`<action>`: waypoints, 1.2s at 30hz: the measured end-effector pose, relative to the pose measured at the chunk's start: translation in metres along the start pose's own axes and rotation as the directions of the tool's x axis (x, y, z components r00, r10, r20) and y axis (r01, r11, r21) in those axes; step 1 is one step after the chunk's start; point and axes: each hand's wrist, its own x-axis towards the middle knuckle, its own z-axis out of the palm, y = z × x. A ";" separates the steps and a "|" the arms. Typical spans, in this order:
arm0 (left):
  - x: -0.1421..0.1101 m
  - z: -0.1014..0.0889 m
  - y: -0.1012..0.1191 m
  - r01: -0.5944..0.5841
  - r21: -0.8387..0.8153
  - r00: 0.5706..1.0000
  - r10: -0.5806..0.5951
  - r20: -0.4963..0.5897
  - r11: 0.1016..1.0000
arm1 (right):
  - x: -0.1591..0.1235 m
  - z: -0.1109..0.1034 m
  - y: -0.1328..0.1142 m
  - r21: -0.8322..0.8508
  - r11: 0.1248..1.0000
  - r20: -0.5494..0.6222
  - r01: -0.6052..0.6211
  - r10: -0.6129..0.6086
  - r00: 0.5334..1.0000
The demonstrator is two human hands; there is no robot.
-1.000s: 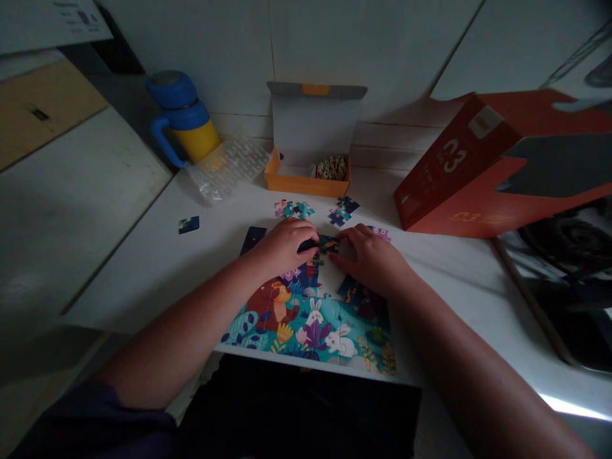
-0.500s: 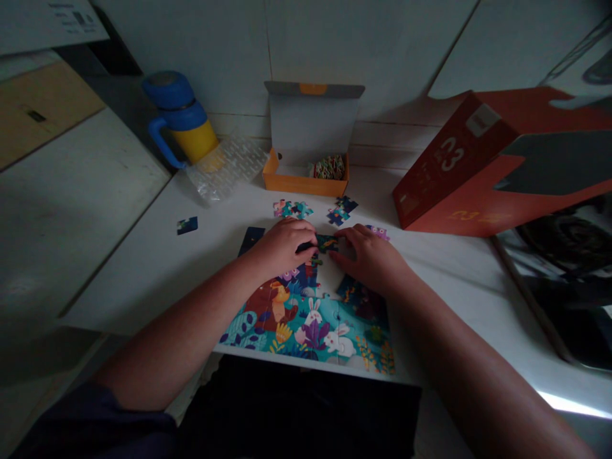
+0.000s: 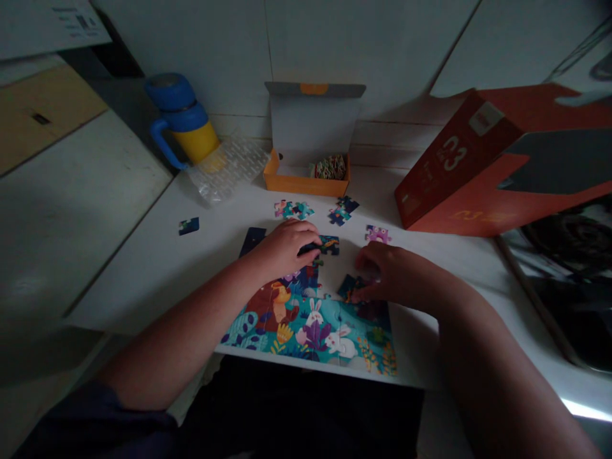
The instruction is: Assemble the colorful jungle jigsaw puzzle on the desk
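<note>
A partly joined jigsaw puzzle [image 3: 313, 328] with rabbits and a bear lies at the counter's front edge. My left hand [image 3: 289, 245] rests over its upper left part, thumb and fingers closed around a dark puzzle piece. Just right of those fingertips is another dark green puzzle piece [image 3: 329, 244]. My right hand [image 3: 389, 271] hovers at the puzzle's right side, thumb and fingers bent but apart. Its thumb is at a dark puzzle piece [image 3: 347, 285], and the hand partly hides the pieces below. A pink puzzle piece [image 3: 377, 234] lies behind the right hand.
Several loose puzzle pieces [image 3: 340, 215] lie near an open orange box [image 3: 306, 185]. One stray piece [image 3: 189, 225] is at left. A blue and yellow jug [image 3: 191, 127] stands behind clear plastic wrap [image 3: 229, 172]. A large red box [image 3: 459, 166] is at right, beside a stove [image 3: 568, 274].
My right hand has left the dark green piece beside my left hand and moved right and toward me. The pink piece now shows more fully. My left hand has hardly moved.
</note>
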 end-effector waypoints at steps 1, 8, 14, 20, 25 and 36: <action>0.000 0.000 0.000 0.003 0.001 1.000 -0.003 -0.006 1.000 | 0.000 0.001 -0.002 -0.009 1.000 0.022 -0.014 0.015 1.000; 0.000 0.000 0.001 0.012 0.004 1.000 -0.012 -0.003 1.000 | 0.001 0.008 -0.006 0.082 0.997 0.098 0.011 -0.019 0.995; 0.000 0.000 0.001 0.009 -0.005 1.000 -0.009 -0.010 1.000 | -0.004 -0.002 -0.008 0.174 0.985 0.175 0.000 -0.031 0.984; 0.000 0.001 -0.002 0.001 0.000 1.000 -0.001 -0.006 1.000 | 0.001 0.003 -0.001 0.478 0.878 0.102 0.025 -0.084 0.991; 0.000 0.002 -0.002 0.001 0.000 1.000 -0.001 0.000 1.000 | 0.026 0.023 0.011 0.735 0.677 -0.172 -0.016 0.210 0.963; -0.002 0.000 0.000 0.021 0.000 1.000 -0.021 0.015 1.000 | 0.042 0.036 0.013 0.571 0.820 -0.325 -0.046 0.277 0.904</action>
